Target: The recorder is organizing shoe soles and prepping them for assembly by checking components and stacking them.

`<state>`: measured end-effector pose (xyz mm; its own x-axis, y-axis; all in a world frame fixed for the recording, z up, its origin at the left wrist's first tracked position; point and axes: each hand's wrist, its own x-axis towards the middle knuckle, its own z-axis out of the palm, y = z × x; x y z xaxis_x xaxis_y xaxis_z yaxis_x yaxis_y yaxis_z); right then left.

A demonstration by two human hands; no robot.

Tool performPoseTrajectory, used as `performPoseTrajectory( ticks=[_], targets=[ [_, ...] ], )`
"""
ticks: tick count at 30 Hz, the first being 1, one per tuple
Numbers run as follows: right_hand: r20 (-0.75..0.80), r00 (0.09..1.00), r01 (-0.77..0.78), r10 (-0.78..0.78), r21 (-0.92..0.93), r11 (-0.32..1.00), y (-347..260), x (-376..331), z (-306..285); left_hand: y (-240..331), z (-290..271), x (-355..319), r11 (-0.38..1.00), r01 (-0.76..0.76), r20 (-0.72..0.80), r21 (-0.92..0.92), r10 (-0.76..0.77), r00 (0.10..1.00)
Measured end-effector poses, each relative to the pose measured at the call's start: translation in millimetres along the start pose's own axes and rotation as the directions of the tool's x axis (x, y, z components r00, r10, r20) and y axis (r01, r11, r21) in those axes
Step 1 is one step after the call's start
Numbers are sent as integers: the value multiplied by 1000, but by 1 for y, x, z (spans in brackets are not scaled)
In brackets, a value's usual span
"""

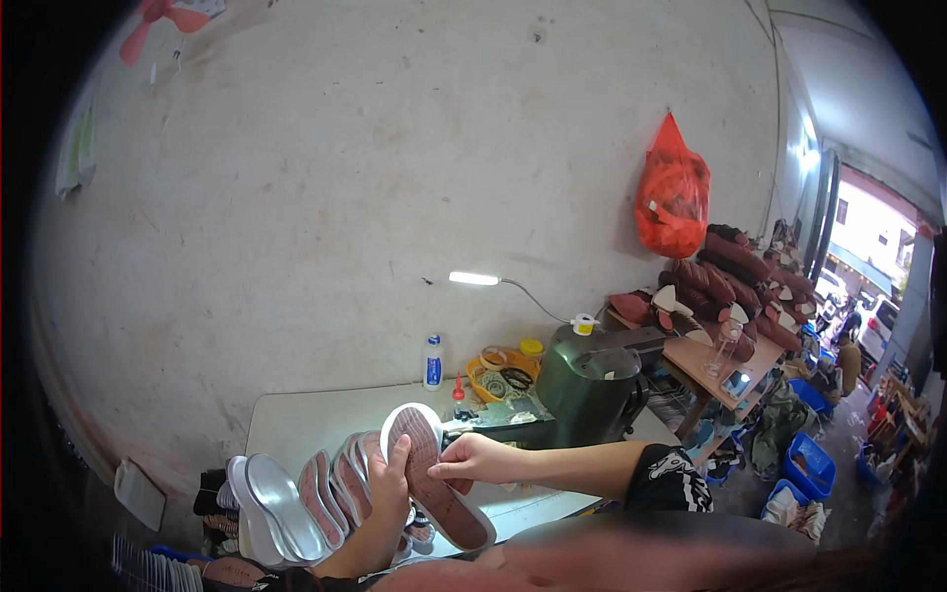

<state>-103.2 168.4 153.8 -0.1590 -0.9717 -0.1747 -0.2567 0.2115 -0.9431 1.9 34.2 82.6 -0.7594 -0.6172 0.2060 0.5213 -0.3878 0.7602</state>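
Upright over the front of the white table, a shoe sole [460, 518] with a pale rim and a reddish-brown lined inner face is tilted in my grip. My left hand [389, 481] is closed round its left edge, the thumb lying on the brown face. From the right, my right hand [479, 461] reaches across with its fingers pinched together at the sole's right side. Whether those fingers hold the sole's edge or some small thing cannot be made out. Left of my left hand stands a row of similar soles [324, 498], beside several silvery ones [283, 498].
Behind my hands is a dark green machine [584, 390] with a lit lamp [475, 279]. An orange basket [485, 387], a white-and-blue bottle [433, 363] and a red-capped bottle [459, 395] stand on the table [296, 419]. Brown shoe uppers [730, 271] are piled at right.
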Motion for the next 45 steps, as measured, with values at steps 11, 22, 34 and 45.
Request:
performPoseTrajectory(
  ticks=[11,22,34,45],
  targets=[
    [-158,982,-19,105,467,884,73,1,22,-9,-20,60,956,128,-244,263,-62,968],
    [-237,929,12,285,787,617,103,1,37,-68,-31,129,891,288,-223,352,-219,950],
    [-266,904,55,336,849,525,98,-3,26,-88,-8,142,791,447,-215,418,-392,894],
    [-434,849,269,302,846,460,98,41,8,-96,-39,219,434,192,44,880,-478,877]
  ],
)
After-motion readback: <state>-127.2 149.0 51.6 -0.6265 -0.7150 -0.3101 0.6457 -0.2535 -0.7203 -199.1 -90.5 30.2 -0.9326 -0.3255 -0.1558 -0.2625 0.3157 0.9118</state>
